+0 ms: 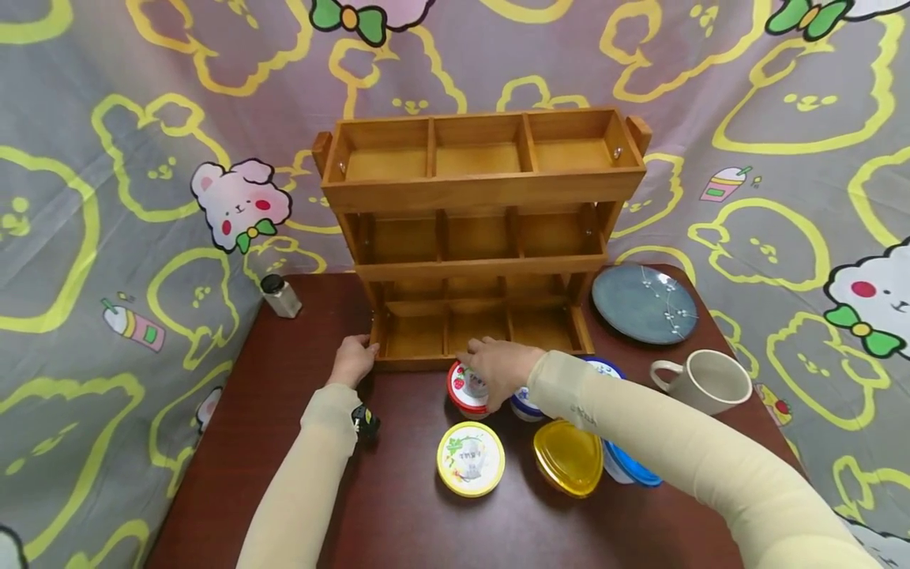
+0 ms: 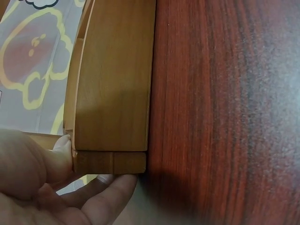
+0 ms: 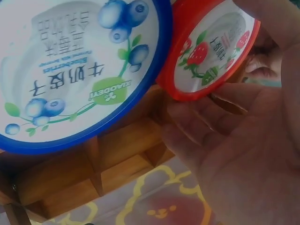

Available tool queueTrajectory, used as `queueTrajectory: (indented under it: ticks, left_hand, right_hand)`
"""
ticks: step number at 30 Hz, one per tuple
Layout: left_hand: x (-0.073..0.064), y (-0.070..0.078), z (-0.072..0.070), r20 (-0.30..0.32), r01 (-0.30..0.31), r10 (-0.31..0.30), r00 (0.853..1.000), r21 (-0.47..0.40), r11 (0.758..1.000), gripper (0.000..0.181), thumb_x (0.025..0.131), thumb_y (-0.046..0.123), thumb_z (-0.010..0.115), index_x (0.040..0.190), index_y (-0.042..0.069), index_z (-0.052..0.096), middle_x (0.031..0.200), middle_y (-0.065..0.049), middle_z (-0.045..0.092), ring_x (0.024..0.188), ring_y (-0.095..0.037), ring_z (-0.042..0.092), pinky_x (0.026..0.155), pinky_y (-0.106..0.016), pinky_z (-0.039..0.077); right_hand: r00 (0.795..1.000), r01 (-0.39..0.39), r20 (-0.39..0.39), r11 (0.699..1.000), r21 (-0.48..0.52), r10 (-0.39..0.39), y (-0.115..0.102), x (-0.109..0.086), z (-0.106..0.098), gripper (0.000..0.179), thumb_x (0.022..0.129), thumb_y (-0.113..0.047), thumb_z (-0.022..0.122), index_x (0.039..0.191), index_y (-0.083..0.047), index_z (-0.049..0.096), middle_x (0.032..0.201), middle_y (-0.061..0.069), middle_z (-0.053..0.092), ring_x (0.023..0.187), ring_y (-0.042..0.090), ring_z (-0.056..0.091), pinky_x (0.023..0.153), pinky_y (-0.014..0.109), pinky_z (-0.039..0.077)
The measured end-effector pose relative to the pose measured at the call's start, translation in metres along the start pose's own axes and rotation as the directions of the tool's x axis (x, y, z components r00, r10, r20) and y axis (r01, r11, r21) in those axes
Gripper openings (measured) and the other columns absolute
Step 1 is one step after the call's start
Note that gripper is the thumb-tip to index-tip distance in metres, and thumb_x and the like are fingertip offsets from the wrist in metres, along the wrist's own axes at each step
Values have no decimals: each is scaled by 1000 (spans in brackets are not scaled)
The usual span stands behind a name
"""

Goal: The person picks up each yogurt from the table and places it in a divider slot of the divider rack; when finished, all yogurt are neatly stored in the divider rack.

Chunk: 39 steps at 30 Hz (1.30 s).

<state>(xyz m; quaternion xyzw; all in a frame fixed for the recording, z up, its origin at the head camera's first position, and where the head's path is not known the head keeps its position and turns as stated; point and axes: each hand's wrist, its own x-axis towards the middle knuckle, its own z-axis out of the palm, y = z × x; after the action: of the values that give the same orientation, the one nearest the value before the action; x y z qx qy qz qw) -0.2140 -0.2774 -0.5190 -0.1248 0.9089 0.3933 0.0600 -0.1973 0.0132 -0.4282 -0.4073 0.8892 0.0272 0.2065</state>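
Note:
My left hand (image 1: 353, 359) holds the lower left corner of a wooden three-tier shelf (image 1: 483, 186), thumb on one side of the end board (image 2: 112, 163) and fingers on the other. At the shelf's front edge, my right hand (image 1: 501, 367) grips a round tub with a red, strawberry-printed lid (image 1: 465, 387). The right wrist view has the fingers and thumb on either side of the red lid (image 3: 211, 51). Just right of that hand is a blueberry tub with a blue lid (image 3: 79, 70), partly covered by the hand in the head view.
A yellow-lidded tub (image 1: 471, 460) stands nearer me, left of a gold-lidded container (image 1: 569, 458) and a blue-lidded container (image 1: 631, 466). Another blue-rimmed tub (image 1: 604, 367) is half hidden behind the right sleeve. A mug (image 1: 711, 383) and grey-blue plate (image 1: 643, 304) are right, a black-capped shaker (image 1: 281, 297) left.

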Motion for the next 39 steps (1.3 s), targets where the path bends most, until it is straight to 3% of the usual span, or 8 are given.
queueTrajectory:
  ticks: [7,11,19,24,31,36,39]
  left_hand:
    - [-1,2,-2,34,47,-45,998,-45,998,45,102,15,54,140,-9,49,134,-29,55,123,-41,53,104,-53,42]
    - [0,2,-3,31,28,-27,999,-32,999,44,102,14,54,138,-11,50,134,-30,54,123,-42,52,104,-52,42]
    - [1,0,-6,6,15,-15,1000,-32,999,42,100,12,56,134,-12,53,131,-30,56,121,-41,53,103,-50,43]
    - [-1,1,-1,-6,5,-5,1000,-14,1000,40,100,12,57,133,-11,55,130,-30,57,121,-42,53,104,-51,42]
    - [-4,0,2,-13,27,-27,1000,-21,999,40,100,11,56,133,-12,54,128,-30,58,119,-42,55,102,-51,44]
    - [-3,4,1,-43,6,-7,999,-26,1000,39,99,10,57,131,-13,56,127,-30,59,120,-42,55,102,-50,44]
    - [-2,4,-1,-37,-3,2,999,-9,1000,39,98,9,57,130,-14,56,126,-30,60,118,-42,56,101,-50,44]
  right_hand:
    - [1000,-22,17,1000,-7,22,-4,4,2,106,68,-37,90,154,-9,35,135,7,47,128,30,45,105,39,43]
    - [1000,10,-17,1000,12,-10,-1,5,-8,104,67,-42,90,151,-8,39,134,6,47,122,29,49,103,44,43]
    - [983,119,-156,986,117,-100,10,10,-50,107,69,-33,89,155,-8,30,137,5,43,118,22,48,98,32,45]
    - [963,160,-234,981,108,-131,13,24,-62,108,70,-24,88,157,-9,26,147,8,36,128,28,43,105,37,41]
    - [965,207,-190,970,130,-181,20,65,-58,106,75,-16,87,158,-7,22,154,16,29,139,38,34,113,46,31]
    - [979,181,-129,962,205,-157,22,93,-60,105,76,-7,85,159,-11,20,160,16,21,142,32,30,111,41,35]
    - [984,176,-75,965,193,-164,20,108,-62,106,75,2,83,159,-16,21,162,13,18,142,26,31,106,35,41]
